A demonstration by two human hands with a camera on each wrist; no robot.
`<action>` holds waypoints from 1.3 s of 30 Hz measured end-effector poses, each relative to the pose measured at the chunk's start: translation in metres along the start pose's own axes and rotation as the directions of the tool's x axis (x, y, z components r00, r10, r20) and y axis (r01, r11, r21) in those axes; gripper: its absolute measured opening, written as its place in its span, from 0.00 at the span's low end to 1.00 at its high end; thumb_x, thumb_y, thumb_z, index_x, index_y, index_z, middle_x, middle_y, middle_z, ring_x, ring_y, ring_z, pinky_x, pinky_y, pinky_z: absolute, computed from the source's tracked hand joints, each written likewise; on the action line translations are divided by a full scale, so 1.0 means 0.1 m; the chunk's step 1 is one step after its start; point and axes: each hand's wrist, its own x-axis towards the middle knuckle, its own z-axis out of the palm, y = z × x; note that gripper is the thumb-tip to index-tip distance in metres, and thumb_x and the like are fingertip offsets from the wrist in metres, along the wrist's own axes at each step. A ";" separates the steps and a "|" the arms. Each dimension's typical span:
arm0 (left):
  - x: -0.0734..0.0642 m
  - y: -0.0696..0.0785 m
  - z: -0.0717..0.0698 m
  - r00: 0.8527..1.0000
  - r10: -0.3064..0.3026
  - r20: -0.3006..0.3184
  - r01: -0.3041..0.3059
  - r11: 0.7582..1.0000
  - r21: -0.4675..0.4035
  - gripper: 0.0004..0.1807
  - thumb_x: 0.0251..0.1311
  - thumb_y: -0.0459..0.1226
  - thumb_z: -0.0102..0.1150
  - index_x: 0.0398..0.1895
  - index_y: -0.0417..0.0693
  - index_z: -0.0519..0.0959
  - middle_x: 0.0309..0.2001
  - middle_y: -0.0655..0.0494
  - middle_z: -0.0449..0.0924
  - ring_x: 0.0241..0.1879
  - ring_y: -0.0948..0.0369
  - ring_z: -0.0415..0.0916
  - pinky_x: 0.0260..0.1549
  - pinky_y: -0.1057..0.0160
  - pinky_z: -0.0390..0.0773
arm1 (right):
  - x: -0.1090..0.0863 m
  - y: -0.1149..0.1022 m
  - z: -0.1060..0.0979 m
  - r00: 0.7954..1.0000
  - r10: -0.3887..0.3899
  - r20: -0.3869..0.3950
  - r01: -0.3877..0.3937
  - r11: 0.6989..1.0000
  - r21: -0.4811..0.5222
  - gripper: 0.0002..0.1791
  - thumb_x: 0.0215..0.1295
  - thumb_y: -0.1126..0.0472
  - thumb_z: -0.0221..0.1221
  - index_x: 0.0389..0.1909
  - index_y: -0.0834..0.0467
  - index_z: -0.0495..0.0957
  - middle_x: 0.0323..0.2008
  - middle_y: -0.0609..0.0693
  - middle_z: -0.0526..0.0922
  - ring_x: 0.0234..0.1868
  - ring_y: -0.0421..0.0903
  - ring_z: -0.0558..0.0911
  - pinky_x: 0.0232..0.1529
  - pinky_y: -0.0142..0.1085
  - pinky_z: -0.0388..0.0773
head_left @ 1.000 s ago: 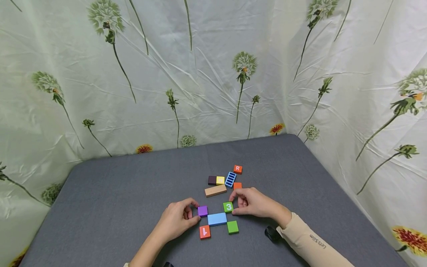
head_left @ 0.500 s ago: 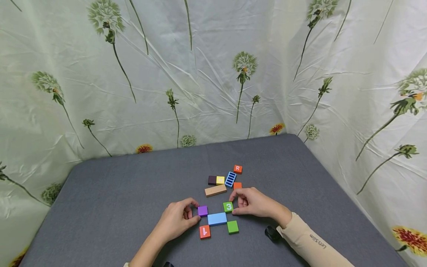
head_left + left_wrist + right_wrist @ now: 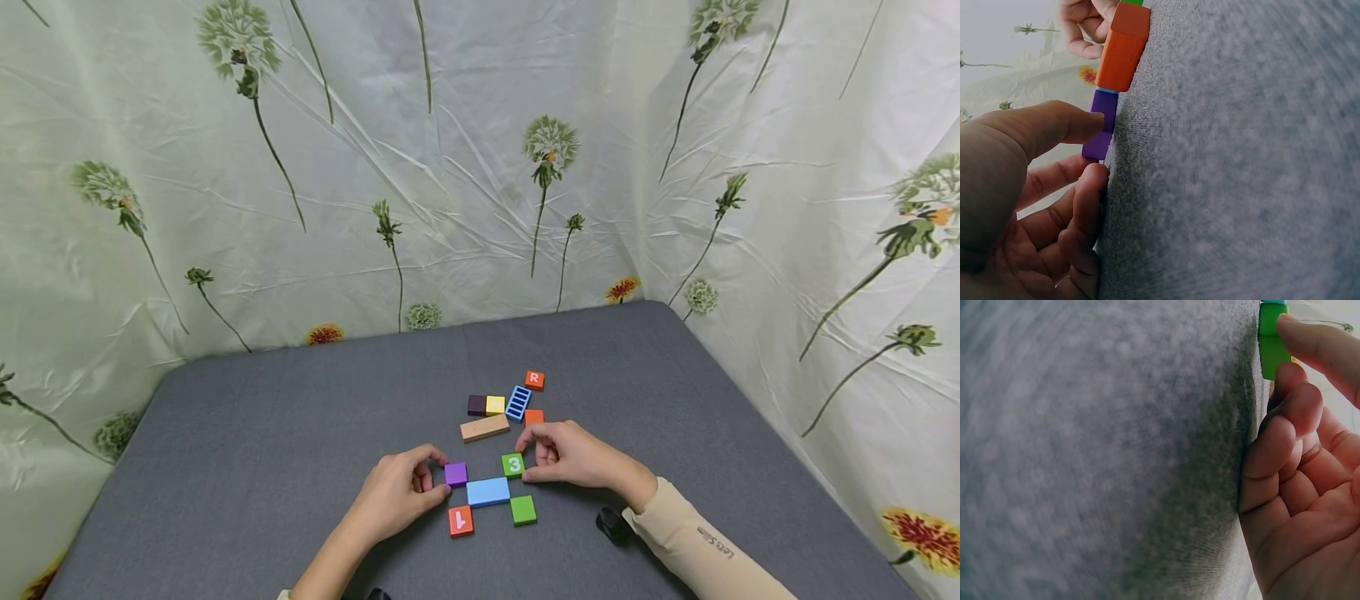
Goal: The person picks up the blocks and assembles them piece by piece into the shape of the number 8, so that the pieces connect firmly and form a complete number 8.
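At the table's middle lies a light blue rectangular block [image 3: 488, 492] with a square block near each corner. My left hand [image 3: 397, 492] pinches the purple block [image 3: 456, 475] at the far left corner between thumb and index finger; the left wrist view shows the thumb [image 3: 1079, 125] against its side. On the far right corner, my right hand [image 3: 573, 457] pinches the green block marked 3 [image 3: 513, 466], with the thumb [image 3: 1316, 350] on it in the right wrist view. A red block with a white numeral [image 3: 461, 522] and a plain green block [image 3: 523, 510] sit at the near corners.
Behind the hands lie a wooden plank [image 3: 484, 428], a black block [image 3: 477, 406], a yellow block [image 3: 496, 406], a blue slotted block [image 3: 518, 403], an orange block [image 3: 534, 417] partly behind the right hand, and a red R block [image 3: 535, 381]. Flowered cloth [image 3: 465, 167] hangs behind the grey table [image 3: 300, 433].
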 end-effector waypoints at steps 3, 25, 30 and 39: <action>0.00 0.00 0.00 1.000 -0.003 0.002 0.003 1.000 -0.004 0.16 0.58 0.40 0.80 0.47 0.54 0.84 0.25 0.65 0.73 0.24 0.69 0.67 0.25 0.69 0.64 | 0.00 0.00 -0.01 1.000 0.004 -0.001 -0.004 1.000 0.001 0.17 0.67 0.55 0.75 0.51 0.54 0.82 0.25 0.38 0.74 0.26 0.32 0.70 0.29 0.27 0.65; 0.00 -0.02 0.00 1.000 0.003 0.001 -0.003 1.000 -0.012 0.16 0.58 0.40 0.80 0.47 0.54 0.84 0.25 0.65 0.73 0.24 0.70 0.67 0.26 0.69 0.65 | -0.02 0.11 -0.17 0.995 -0.013 -0.102 0.011 1.000 -0.019 0.15 0.69 0.55 0.72 0.50 0.56 0.83 0.27 0.38 0.75 0.27 0.32 0.72 0.32 0.28 0.70; 0.00 -0.02 0.00 1.000 0.020 -0.013 -0.020 1.000 -0.014 0.15 0.58 0.38 0.80 0.46 0.53 0.85 0.25 0.66 0.73 0.24 0.71 0.67 0.25 0.69 0.65 | -0.01 0.15 -0.22 0.992 0.015 -0.128 -0.018 1.000 -0.022 0.14 0.70 0.56 0.72 0.51 0.56 0.82 0.26 0.40 0.75 0.27 0.33 0.72 0.31 0.28 0.69; 0.00 -0.02 0.01 0.999 0.035 -0.019 -0.035 0.999 -0.015 0.15 0.58 0.38 0.80 0.45 0.53 0.85 0.25 0.67 0.73 0.23 0.72 0.67 0.24 0.69 0.65 | 0.03 0.22 -0.31 0.985 0.033 -0.170 -0.038 0.999 -0.023 0.16 0.71 0.56 0.71 0.53 0.59 0.82 0.25 0.42 0.76 0.25 0.34 0.71 0.30 0.30 0.69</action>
